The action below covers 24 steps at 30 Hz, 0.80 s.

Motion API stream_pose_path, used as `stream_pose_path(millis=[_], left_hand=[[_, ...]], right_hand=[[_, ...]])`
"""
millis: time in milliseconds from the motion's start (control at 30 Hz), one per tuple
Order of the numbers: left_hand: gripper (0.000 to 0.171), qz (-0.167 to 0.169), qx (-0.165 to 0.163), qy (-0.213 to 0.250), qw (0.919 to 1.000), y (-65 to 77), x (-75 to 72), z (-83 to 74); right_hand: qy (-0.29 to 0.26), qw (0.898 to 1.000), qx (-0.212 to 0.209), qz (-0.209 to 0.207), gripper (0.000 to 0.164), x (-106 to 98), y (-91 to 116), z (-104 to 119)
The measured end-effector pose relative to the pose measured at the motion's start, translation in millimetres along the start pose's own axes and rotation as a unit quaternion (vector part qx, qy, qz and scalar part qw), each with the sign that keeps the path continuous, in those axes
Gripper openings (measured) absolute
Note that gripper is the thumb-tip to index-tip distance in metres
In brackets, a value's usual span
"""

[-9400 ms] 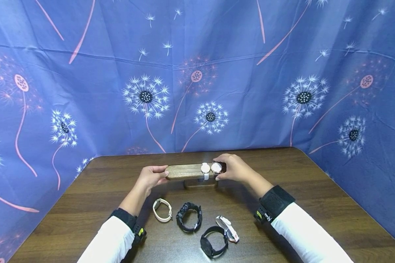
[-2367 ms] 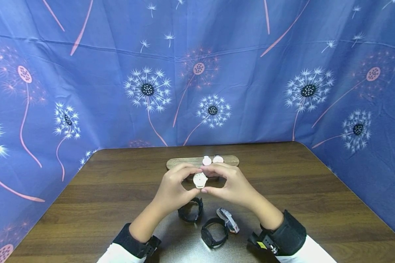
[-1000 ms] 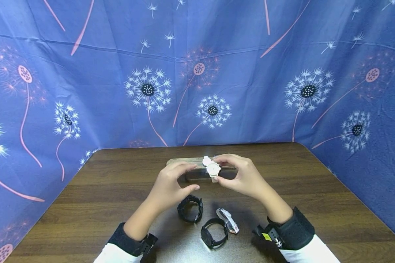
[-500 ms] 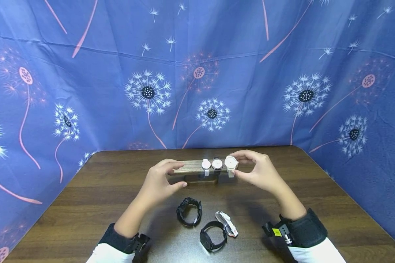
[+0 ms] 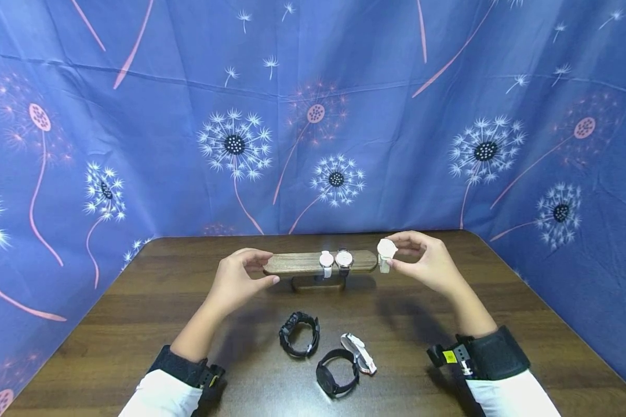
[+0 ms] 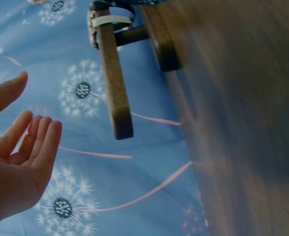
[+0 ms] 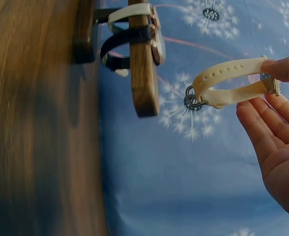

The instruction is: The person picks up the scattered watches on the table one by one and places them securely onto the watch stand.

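Observation:
My right hand [image 5: 432, 263] pinches a cream watch [image 5: 386, 249] between thumb and fingers, just past the right end of a wooden watch stand [image 5: 294, 264]. In the right wrist view the cream strap [image 7: 228, 71] is buckled into a loop, apart from the bar's end. Two watches are around the bar right of its middle: a white-strapped one [image 5: 326, 260] and a dark-strapped one [image 5: 344, 260]. At the bar's left end my left hand [image 5: 235, 281] is held with thumb and fingers spread, holding nothing. The left wrist view shows a gap between it and the bar [image 6: 115, 93].
Nearer on the wooden table [image 5: 135, 324] lie a chunky black watch [image 5: 298, 335], a black watch [image 5: 336, 373] and a white watch [image 5: 359, 353] touching or overlapping it. A blue dandelion-print cloth [image 5: 386, 133] hangs behind the table.
Both hands held the cream watch earlier; the left has let go and moved left. The right carried the watch rightward past the bar's end. Long before, the watch lay on the table.

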<state>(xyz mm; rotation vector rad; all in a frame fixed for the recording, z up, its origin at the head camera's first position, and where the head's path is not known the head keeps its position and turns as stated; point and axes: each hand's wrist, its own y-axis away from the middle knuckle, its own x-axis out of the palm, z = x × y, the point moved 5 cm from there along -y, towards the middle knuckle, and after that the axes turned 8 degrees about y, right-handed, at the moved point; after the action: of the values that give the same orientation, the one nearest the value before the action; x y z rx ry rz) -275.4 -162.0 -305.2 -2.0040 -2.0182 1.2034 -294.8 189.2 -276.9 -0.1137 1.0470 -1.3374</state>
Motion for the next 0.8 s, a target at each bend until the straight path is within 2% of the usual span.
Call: stream_pose_path(millis=[100, 200, 300, 400, 500, 567, 700, 733, 800], left_hand=[[0.042, 0.003, -0.036, -0.009, 0.9993, -3.8, -1.5, 9.1], [0.037, -0.007, -0.092, -0.015, 0.9956, -6.6, -4.8, 19.7], [0.034, -0.015, -0.156, -0.003, 0.9876, -7.7, -7.5, 31.8], [0.033, -0.016, -0.216, 0.035, 0.9755, -7.8, -7.9, 42.6], [0.033, -0.012, -0.266, 0.099, 0.9589, -8.6, -5.2, 51.5], [0.034, -0.01, -0.296, 0.153, 0.9428, -9.2, -1.9, 57.1], [0.035, -0.02, -0.348, 0.243, 0.9054, -10.2, 3.6, 68.6], [0.035, -0.026, -0.36, 0.254, 0.8974, -10.3, 4.5, 71.4], [0.036, -0.035, -0.372, 0.273, 0.8865, -11.0, 7.0, 76.0]], right_hand=[[-0.003, 1.0, 0.008, -0.002, 0.037, -4.0, -1.5, -5.9], [-0.013, 1.0, 0.022, -0.001, 0.038, -5.6, -1.6, -23.0], [-0.033, 0.999, 0.032, 0.004, 0.038, -5.9, -0.5, -38.1], [-0.048, 0.998, 0.037, 0.009, 0.039, -5.4, 0.0, -46.5], [-0.047, 0.998, 0.037, 0.012, 0.039, -3.4, -0.9, -52.0], [-0.038, 0.999, 0.036, 0.013, 0.04, -1.7, -2.0, -55.4], [-0.03, 0.999, 0.041, 0.015, 0.04, 1.4, -3.5, -61.9], [-0.03, 0.999, 0.042, 0.015, 0.039, 2.3, -3.8, -63.9], [-0.036, 0.998, 0.047, 0.015, 0.038, 3.5, -4.4, -67.9]])
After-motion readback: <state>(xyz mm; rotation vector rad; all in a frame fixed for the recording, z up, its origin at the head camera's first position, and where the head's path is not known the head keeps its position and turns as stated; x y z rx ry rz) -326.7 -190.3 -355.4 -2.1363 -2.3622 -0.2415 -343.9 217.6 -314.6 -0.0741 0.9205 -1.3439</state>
